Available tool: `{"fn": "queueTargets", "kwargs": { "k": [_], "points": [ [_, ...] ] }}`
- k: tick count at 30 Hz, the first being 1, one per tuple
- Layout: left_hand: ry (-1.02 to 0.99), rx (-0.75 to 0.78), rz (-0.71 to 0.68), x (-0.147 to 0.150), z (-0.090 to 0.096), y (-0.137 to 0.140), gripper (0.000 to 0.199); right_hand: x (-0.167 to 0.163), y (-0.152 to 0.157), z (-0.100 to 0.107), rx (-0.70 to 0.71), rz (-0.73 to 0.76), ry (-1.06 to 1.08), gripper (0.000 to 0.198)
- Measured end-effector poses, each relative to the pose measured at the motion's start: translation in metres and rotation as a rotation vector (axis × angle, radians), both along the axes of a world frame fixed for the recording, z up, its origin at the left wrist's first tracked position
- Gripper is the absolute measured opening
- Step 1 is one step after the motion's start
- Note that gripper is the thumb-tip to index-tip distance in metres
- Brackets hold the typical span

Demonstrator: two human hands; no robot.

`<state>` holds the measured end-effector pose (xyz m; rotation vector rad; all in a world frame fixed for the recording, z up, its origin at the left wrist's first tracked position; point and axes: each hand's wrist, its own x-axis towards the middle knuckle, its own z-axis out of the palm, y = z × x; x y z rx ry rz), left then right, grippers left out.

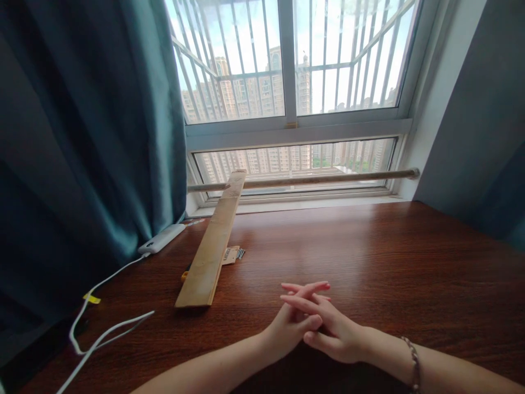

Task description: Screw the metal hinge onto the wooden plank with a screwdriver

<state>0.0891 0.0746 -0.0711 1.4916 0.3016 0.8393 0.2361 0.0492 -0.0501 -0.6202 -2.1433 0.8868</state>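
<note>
In front of me, over the table, my left hand [285, 328] and my right hand [342, 334] are loosely interlaced. Their fingers cross one another and stretch out straight, with no object between them. A braided bracelet [412, 358] circles my right wrist. Left of the hands and apart from them, a long wooden board [211, 249] slopes up from the table, its far end on a horizontal bar by the window. A small cardboard piece [230, 255] with several screws or nails [241, 254] lies beside the board. Something yellow [184, 276] is mostly hidden behind it.
The dark brown wooden table [389, 262] reaches the window. A horizontal bar [328, 179] crosses in front of the lower pane. At the left, a white power strip [162, 239] and its white cable [94, 287] lie near a blue-green curtain [135, 137]. A wall [471, 120] stands right.
</note>
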Motion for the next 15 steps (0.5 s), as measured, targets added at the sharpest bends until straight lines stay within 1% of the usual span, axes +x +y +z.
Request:
{"fn": "queueTargets", "kwargs": {
  "k": [2, 4, 6, 9, 15],
  "points": [
    [0.063, 0.133, -0.016, 0.0001, 0.0004, -0.0001, 0.039, 0.0007, -0.0016, 0.0017, 0.043, 0.047, -0.046, 0.051],
    [0.072, 0.216, 0.004, 0.0013, -0.0005, 0.0019, 0.028, 0.0011, -0.0007, 0.0002, 0.074, 0.059, -0.079, 0.05],
    [0.075, 0.211, 0.024, 0.0028, -0.0015, 0.0041, 0.022, 0.0008, 0.0012, -0.0029, 0.076, 0.037, -0.094, 0.048],
    [0.095, 0.19, 0.064, 0.0039, -0.0017, 0.0054, 0.018, -0.001, 0.0033, -0.0063, 0.063, 0.001, -0.094, 0.044],
    [0.084, 0.197, 0.068, 0.0037, -0.0045, 0.0059, 0.017, -0.0023, 0.0025, -0.0075, 0.072, -0.009, -0.097, 0.044]
  ]
}}
